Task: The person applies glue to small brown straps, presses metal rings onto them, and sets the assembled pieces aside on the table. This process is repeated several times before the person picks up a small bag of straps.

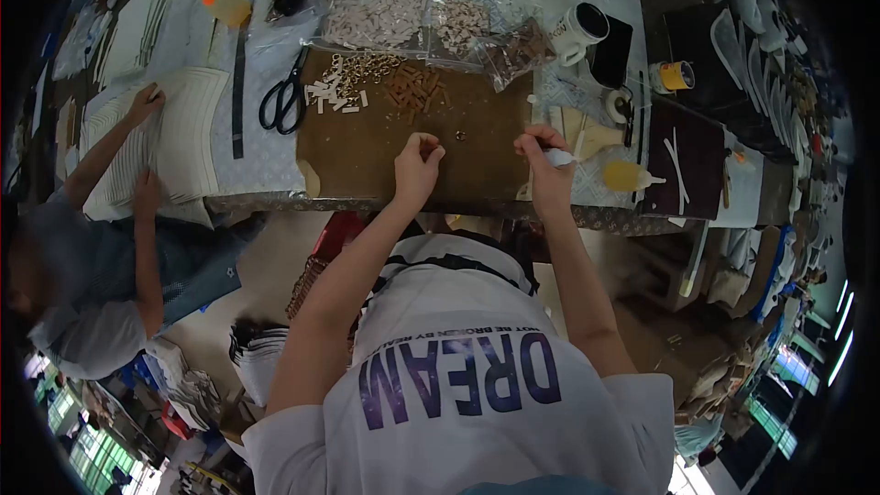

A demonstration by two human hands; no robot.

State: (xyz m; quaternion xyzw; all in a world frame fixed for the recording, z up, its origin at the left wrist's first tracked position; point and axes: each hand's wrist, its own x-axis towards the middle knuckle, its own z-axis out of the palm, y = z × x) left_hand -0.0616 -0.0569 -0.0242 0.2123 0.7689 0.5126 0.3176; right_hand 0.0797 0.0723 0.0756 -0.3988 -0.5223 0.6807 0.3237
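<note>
My left hand (419,165) is closed in a pinch above the brown work board (353,156); whatever lies between its fingertips is too small to make out. My right hand (550,174) wraps round a small white tube (558,157), near the board's right edge. Between the hands a small metal ring (460,137) lies on the board. Farther back on it are a heap of gold-coloured metal rings (367,68), some short white strips (350,99) and a pile of brown strips (417,88).
Black scissors (284,103) lie left of the board. Clear bags of small pieces (380,14) line the back. A white mug (577,29), black phone (610,53) and yellow glue bottle (627,176) stand or lie right. A co-worker (110,247) handles stacked sheets (188,119) at left.
</note>
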